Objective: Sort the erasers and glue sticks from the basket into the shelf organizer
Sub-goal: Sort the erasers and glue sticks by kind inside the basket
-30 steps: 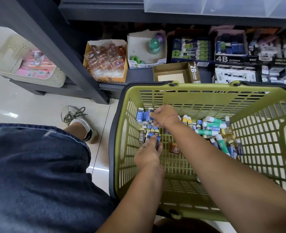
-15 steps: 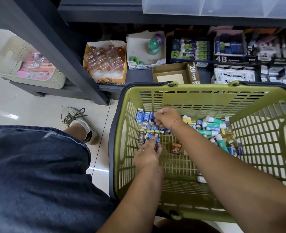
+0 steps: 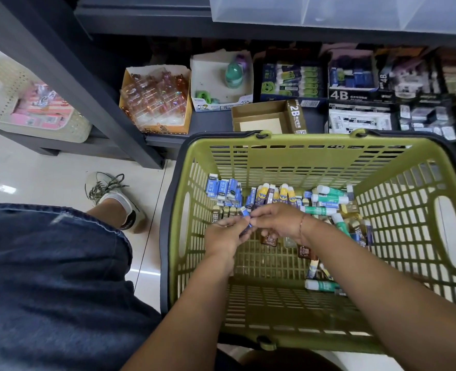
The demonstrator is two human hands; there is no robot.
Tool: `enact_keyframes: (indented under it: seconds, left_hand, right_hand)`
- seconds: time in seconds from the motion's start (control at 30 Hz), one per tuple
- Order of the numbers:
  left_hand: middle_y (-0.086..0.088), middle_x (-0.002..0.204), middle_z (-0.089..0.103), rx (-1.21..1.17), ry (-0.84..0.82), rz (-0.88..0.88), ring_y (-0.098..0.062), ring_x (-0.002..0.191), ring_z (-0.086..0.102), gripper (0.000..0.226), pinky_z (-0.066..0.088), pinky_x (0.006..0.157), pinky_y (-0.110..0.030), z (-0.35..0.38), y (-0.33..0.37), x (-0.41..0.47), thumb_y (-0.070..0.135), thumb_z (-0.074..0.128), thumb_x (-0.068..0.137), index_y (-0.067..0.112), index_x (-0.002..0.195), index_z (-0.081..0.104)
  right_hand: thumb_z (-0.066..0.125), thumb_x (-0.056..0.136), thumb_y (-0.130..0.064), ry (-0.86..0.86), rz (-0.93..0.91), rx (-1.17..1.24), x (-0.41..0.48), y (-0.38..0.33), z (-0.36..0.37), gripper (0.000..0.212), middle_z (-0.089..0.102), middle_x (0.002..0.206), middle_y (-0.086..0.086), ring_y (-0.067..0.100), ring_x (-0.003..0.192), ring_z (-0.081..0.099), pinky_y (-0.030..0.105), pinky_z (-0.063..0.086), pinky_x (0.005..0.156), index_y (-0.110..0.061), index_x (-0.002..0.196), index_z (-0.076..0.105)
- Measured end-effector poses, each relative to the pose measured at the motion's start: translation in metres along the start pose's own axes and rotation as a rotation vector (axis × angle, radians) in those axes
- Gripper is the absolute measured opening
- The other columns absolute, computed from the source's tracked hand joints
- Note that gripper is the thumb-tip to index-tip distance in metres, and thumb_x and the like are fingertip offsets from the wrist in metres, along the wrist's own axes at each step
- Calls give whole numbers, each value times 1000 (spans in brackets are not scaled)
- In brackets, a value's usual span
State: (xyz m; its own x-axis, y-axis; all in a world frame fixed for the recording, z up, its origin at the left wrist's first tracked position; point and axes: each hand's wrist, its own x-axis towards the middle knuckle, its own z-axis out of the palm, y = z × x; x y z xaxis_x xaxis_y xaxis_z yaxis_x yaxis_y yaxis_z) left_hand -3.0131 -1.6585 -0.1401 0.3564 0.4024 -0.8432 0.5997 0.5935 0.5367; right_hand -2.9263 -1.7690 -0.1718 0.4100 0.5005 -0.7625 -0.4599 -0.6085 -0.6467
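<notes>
A green plastic basket (image 3: 409, 236) stands on the floor before the dark shelf. Blue-sleeved erasers (image 3: 222, 190), brown ones and white-and-green glue sticks (image 3: 328, 200) lie along its far side. My left hand (image 3: 225, 238) holds a small stack of blue erasers (image 3: 245, 219) over the basket floor. My right hand (image 3: 277, 220) meets it from the right, its fingertips pinched on the top of the same stack. An empty brown 2B box (image 3: 268, 117) sits on the shelf just behind the basket.
The shelf holds a yellow box of clear trinkets (image 3: 155, 99), a white box (image 3: 221, 81), and 4B eraser boxes (image 3: 355, 84). A cream basket (image 3: 28, 103) sits far left. My shoe (image 3: 114, 199) and denim-covered knee are left of the basket.
My right hand came back from the blue erasers at the basket's far left and joined my left hand. The left hand lifted its stack slightly.
</notes>
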Motion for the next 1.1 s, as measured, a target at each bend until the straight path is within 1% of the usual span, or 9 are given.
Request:
enact_keyframes:
  seconds: [0.2,0.37,0.5,0.63,0.8,0.87,0.93,1.0,1.1]
  left_hand:
    - [-14,94,73,103,-135,43,-19,81,71,17,59,75,-23,-7,7,13,3,71,83,4,100,69]
    - [-20,106,67,59,-141,55,-22,92,68,26,54,90,-27,-1,2,16,-4,59,91,-1,116,58]
    - [-25,114,60,-38,-77,16,-22,88,65,28,55,80,-24,-2,2,18,-12,50,92,-3,119,46]
    - [-23,109,63,-79,-74,-9,-23,87,66,22,55,87,-30,-5,2,18,-8,53,93,-1,112,45]
    - [-16,87,69,84,-94,56,-19,71,68,11,59,61,-22,-6,-1,14,11,64,90,6,93,55]
    - [-14,81,69,191,-111,86,-16,65,67,14,58,59,-21,-5,-3,11,12,65,90,9,97,53]
    - [-11,78,68,272,-134,146,-15,62,65,13,57,58,-20,-3,-7,9,12,64,91,8,98,54]
    - [-9,83,69,333,-122,194,-14,68,66,19,58,62,-21,-1,-11,9,18,63,93,7,106,56]
    - [-1,111,66,556,-74,300,-16,97,63,32,51,89,-29,3,-12,15,34,56,96,15,122,57]
  right_hand:
    - [61,92,-15,-86,51,342,3,-3,0,5,61,77,5,8,59,56,17,47,51,-11,94,60]
    - [62,92,-20,123,134,309,16,-12,14,13,56,64,3,7,49,51,16,43,41,-10,84,59]
    - [60,93,-13,335,60,370,26,-21,28,17,57,65,6,11,50,52,17,46,44,-4,106,59]
    - [55,94,-9,359,-20,246,19,-20,26,27,56,72,7,13,56,52,17,44,48,-3,120,52]
    - [64,90,-16,23,-143,-132,0,-2,14,23,66,112,-1,11,101,61,23,50,80,-22,113,65]
    - [68,87,-15,35,-167,-200,-3,6,10,19,68,111,1,14,105,62,28,48,92,-20,105,67]
    - [71,85,-17,100,-161,-231,-5,12,6,13,68,101,2,18,100,63,30,49,93,-16,97,68]
    - [71,85,-20,149,-127,-260,-9,16,1,14,65,92,-1,15,91,61,27,47,85,-12,96,69]
    - [70,86,-22,325,-55,-158,-11,22,-16,18,63,91,0,15,90,57,25,42,87,-9,98,71]
